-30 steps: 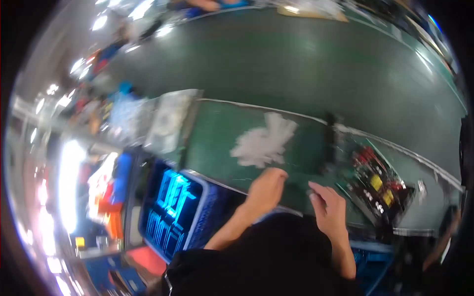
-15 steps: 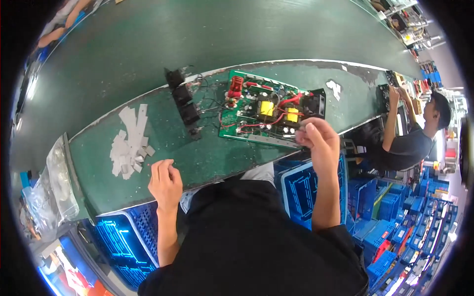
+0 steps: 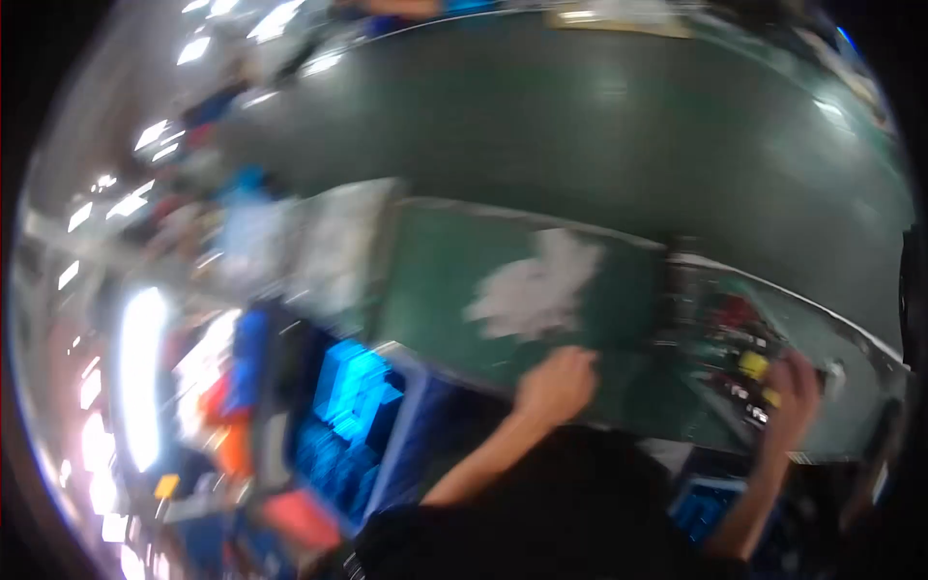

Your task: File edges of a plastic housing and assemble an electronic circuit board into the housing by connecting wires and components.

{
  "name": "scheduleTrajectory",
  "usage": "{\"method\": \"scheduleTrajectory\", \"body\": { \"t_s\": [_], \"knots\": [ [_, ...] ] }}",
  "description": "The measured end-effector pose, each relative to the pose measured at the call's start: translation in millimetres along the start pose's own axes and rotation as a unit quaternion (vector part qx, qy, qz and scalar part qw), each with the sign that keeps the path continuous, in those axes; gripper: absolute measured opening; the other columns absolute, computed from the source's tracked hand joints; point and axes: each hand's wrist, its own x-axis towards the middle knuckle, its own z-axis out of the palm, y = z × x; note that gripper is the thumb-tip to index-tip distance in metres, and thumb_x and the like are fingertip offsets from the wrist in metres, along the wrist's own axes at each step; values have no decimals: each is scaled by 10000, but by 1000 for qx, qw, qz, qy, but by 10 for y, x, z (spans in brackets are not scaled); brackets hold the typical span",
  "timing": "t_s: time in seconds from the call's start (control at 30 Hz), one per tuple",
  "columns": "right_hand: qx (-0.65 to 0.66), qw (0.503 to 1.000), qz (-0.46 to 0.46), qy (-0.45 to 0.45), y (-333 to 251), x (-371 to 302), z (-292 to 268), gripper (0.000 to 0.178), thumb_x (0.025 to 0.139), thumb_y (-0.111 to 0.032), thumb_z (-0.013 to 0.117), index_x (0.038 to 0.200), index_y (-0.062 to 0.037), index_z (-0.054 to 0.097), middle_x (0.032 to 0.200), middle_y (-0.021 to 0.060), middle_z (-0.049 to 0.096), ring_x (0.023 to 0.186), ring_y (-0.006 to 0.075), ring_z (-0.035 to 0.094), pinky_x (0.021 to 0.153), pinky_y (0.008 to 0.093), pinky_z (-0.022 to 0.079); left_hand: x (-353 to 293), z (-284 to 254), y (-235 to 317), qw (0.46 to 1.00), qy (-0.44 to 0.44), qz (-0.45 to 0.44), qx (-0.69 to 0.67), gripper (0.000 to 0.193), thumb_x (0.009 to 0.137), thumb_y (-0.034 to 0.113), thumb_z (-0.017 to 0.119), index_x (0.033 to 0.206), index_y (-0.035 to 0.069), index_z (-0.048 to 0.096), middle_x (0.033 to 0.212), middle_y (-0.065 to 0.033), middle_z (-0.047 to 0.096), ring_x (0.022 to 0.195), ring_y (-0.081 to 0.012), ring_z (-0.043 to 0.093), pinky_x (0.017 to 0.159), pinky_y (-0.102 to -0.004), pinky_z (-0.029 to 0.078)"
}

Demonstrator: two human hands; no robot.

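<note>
The whole view is smeared by motion. My left hand [image 3: 558, 387] is over the near edge of the green workbench [image 3: 435, 280], just below a pile of flat pale grey pieces [image 3: 541, 290]. Its fingers seem bent, but blur hides whether anything is in them. On the right, my right hand [image 3: 795, 394] is at the near right side of a green circuit board [image 3: 720, 382] with red and yellow parts. Its fingers are smeared too, and I cannot make out whether it touches the board. Black parts [image 3: 677, 300] stand at the board's left side.
A blue crate [image 3: 358, 416] stands below the bench on the left, another blue crate [image 3: 706, 507] near my right forearm. Clear plastic bags [image 3: 338, 242] lie at the bench's left end. Beyond the bench runs a wide dark green surface [image 3: 580, 116].
The view has swung to the left, so bench, board and hands appear farther right and blurred. My right hand stays near the board, my left near the pale pieces.
</note>
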Motion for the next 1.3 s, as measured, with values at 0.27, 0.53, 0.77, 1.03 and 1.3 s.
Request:
{"method": "scheduleTrajectory", "body": {
  "t_s": [0.27, 0.53, 0.77, 1.03, 1.3],
  "knots": [
    [409, 824, -92, -382, -1823, -1697, 3673, 178, 915, -119, 638, 1027, 15, 675, 870, 58, 663, 803, 182, 638, 707, 312, 528, -3009, -4016, -1056, 783, 121, -188, 580, 256, 855, 45, 602, 1111, 64, 604, 1066, -168, 622, 963, -356, 610, 853, -472, 511],
    [335, 867, -175, -325, -2175, -1767, 4262, 126, 849, -88, 695, 941, -7, 721, 870, 124, 706, 760, 215, 689, 707, 303, 530, -2194, -3343, -1138, 846, 154, -219, 461, 184, 860, 31, 609, 1042, 59, 603, 1001, -120, 616, 846, -324, 642, 659, -385, 526],
    [269, 837, -326, -348, -2465, -1745, 4871, 122, 829, -119, 649, 888, -32, 712, 848, 151, 693, 798, 358, 663, 737, 426, 524, -2184, -3403, -1128, 832, 149, -235, 480, 177, 862, 27, 623, 1035, 53, 600, 985, -115, 608, 753, -303, 629, 609, -368, 508],
    [186, 783, -398, -441, -2550, -1681, 4767, 185, 864, -98, 565, 925, -9, 715, 942, 177, 680, 866, 394, 641, 788, 462, 510, -2150, -3412, -1199, 833, 140, -243, 478, 193, 848, 9, 630, 1035, 49, 603, 985, -119, 611, 768, -295, 633, 613, -369, 509],
    [273, 790, -389, -387, -2413, -1759, 4739, 279, 857, -48, 550, 1096, 0, 686, 1027, 190, 651, 918, 402, 633, 843, 437, 505, -2124, -3438, -1229, 844, 122, -225, 472, 185, 865, 27, 629, 1048, 44, 608, 984, -123, 615, 768, -278, 633, 614, -359, 512]
  ]
}}
